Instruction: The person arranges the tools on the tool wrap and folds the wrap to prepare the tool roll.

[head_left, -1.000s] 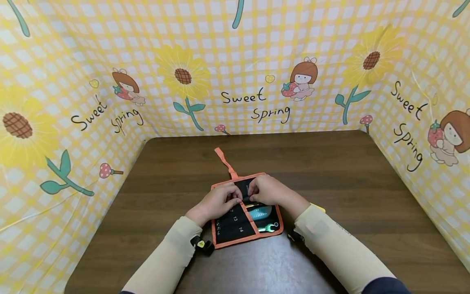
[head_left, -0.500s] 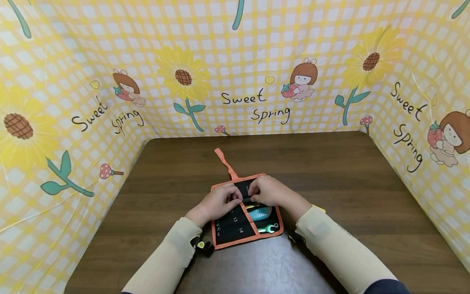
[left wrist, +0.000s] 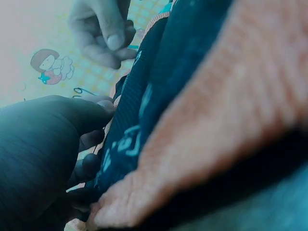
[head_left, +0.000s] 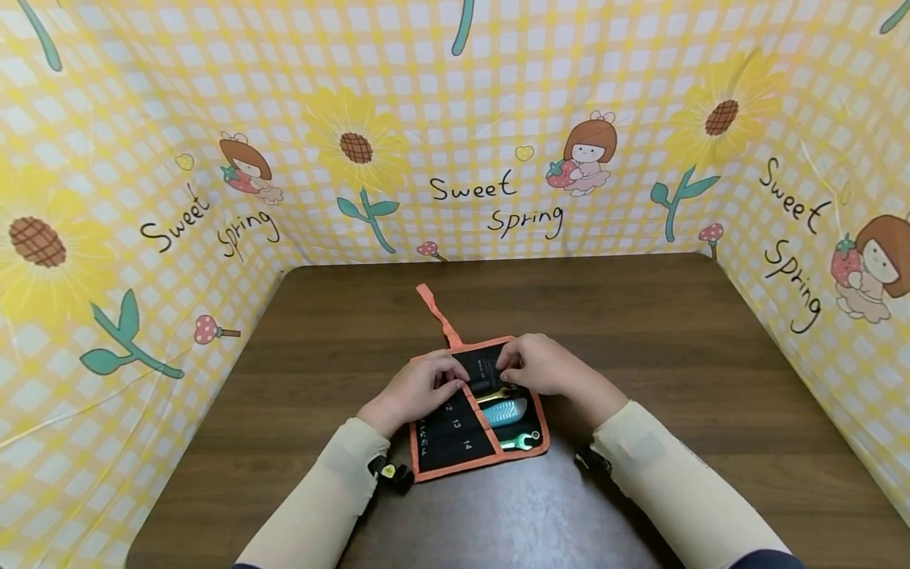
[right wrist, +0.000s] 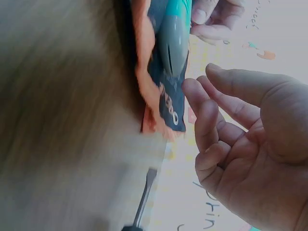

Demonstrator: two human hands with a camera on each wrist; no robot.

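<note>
Head view: we see a flat black fabric tool pouch with orange trim [head_left: 441,452], lying unrolled on a dark brown wood-grain table [head_left: 341,316], its narrow orange fabric strap [head_left: 439,318] trailing away from the far edge.

Left hand [head_left: 418,387] lies over the pouch's left part, fingers bent, thumb and index tips at the orange pocket edging [head_left: 485,423]. We cannot tell whether they pinch it.

Right hand [head_left: 542,365] is above the pouch's far right corner. The right wrist view shows us its fingers loosely curled, thumb a little apart from them, holding nothing.

In the pockets we note a slim gold-coloured tool [head_left: 494,394], a ribbed teal and grey handle [head_left: 506,412] and, nearest the person, a small green-tinted metal wrench [head_left: 524,441]. White numbers, 13 and 14 among them, mark the black fabric.

Right wrist view, lower edge: a flat-tipped metal screwdriver [right wrist: 143,199] lies near the pouch, its dark handle cut off by the frame.

Around the table we record yellow-and-white checked cloth [head_left: 284,63] printed with sunflowers and "Sweet Spring".
</note>
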